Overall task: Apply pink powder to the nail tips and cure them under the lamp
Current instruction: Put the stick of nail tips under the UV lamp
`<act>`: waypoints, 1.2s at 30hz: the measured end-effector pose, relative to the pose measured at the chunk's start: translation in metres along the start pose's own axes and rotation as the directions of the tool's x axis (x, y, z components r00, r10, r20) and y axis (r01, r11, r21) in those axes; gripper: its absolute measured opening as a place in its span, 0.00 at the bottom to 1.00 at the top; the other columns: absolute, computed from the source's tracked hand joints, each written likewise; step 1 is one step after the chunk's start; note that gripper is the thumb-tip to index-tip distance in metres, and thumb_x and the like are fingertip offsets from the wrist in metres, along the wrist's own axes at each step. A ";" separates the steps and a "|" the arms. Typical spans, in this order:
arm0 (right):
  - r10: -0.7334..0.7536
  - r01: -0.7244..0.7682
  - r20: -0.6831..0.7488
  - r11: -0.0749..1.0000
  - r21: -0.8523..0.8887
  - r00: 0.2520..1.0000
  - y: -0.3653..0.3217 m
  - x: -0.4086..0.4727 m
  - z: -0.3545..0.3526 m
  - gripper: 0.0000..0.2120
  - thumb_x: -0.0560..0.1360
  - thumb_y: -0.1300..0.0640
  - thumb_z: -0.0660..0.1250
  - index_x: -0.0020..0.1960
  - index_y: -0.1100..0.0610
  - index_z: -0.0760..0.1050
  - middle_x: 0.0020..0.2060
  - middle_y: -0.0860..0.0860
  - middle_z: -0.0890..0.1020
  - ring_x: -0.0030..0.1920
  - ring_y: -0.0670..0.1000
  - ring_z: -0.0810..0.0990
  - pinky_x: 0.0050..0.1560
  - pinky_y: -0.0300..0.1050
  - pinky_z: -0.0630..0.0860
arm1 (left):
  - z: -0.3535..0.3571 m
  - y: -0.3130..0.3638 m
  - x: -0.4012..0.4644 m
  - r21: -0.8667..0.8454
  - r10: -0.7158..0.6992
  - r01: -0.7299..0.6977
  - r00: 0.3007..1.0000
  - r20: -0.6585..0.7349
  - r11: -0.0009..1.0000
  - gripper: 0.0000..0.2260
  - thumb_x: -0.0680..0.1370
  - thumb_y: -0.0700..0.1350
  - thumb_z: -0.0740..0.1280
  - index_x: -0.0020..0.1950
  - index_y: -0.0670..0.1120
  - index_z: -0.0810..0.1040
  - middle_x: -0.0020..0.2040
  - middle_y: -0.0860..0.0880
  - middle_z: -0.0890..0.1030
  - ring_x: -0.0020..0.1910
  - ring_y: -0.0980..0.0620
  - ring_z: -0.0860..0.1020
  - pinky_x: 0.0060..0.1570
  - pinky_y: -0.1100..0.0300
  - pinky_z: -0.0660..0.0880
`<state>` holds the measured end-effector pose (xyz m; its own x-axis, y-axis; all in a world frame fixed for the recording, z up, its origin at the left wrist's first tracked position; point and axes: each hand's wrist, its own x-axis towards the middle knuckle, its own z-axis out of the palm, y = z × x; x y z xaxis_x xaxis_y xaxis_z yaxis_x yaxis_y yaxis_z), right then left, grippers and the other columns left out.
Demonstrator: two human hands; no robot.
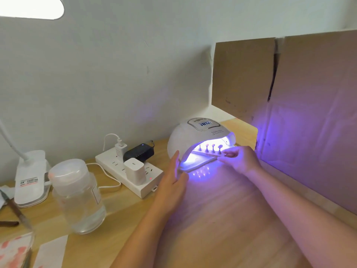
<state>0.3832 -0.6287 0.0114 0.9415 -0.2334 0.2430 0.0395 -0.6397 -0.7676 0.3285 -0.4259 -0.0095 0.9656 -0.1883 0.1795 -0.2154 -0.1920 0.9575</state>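
A wooden table [222, 219] carries everything, washed violet in front of both hands. A cardboard sheet [301, 93] stands upright beyond and to the right of the right-hand fingers, also lit purple. The white curing lamp [185, 140] sits just past the fingertips of both hands, its mouth glowing and its display lit. A white power strip [131, 171], with three plugs in it, lies to the left of the left hand's fingers, and farther left stands a clear plastic bottle [77, 194] with a frosted cap, then the base of a white desk lamp [31, 180].

The left hand [173, 180] lies with fingers straight and relaxed, gripping nothing, its fingertips touching the left edge of the lamp's opening. The right hand [239, 159] pinches the near end of a thin holder strip [208, 154] between thumb and fingers. That strip reaches away from the fingers into the lamp's mouth, and the pink-topped nail tips [213, 146] stand on small pegs along it, inside the lit opening, just left of the right fingertips.
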 end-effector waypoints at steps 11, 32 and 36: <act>0.121 -0.112 0.027 0.968 -0.227 0.992 -0.021 0.047 0.036 0.16 0.76 0.58 0.65 0.63 0.59 0.74 0.51 0.55 0.81 0.55 0.55 0.78 0.49 0.38 0.70 | 0.002 -0.007 0.002 0.059 0.004 -0.003 1.000 -0.007 0.998 0.29 0.77 0.37 0.55 0.67 0.65 0.50 0.69 0.61 0.60 0.60 0.73 0.60 0.62 0.65 0.59; -0.380 0.376 0.032 0.895 -0.241 0.924 -0.081 0.021 -0.012 0.20 0.78 0.59 0.51 0.65 0.46 0.72 0.35 0.42 0.79 0.28 0.41 0.66 0.28 0.35 0.58 | 0.001 -0.001 -0.001 0.106 -0.011 0.015 0.999 -0.038 0.994 0.24 0.80 0.41 0.53 0.73 0.59 0.52 0.71 0.58 0.62 0.64 0.69 0.59 0.60 0.71 0.55; -0.149 0.259 0.266 0.856 -0.448 0.952 -0.094 0.046 -0.007 0.24 0.79 0.60 0.48 0.71 0.43 0.63 0.70 0.47 0.67 0.58 0.50 0.72 0.46 0.37 0.66 | 0.001 0.000 -0.001 0.093 0.006 -0.002 0.999 -0.042 0.996 0.24 0.80 0.40 0.53 0.73 0.57 0.53 0.72 0.57 0.62 0.66 0.67 0.60 0.58 0.76 0.56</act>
<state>0.4201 -0.5845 0.0985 0.9797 0.0677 0.1886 0.1279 -0.9358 -0.3284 0.3276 -0.4266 -0.0103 0.9695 -0.1491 0.1948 -0.2304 -0.2807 0.9317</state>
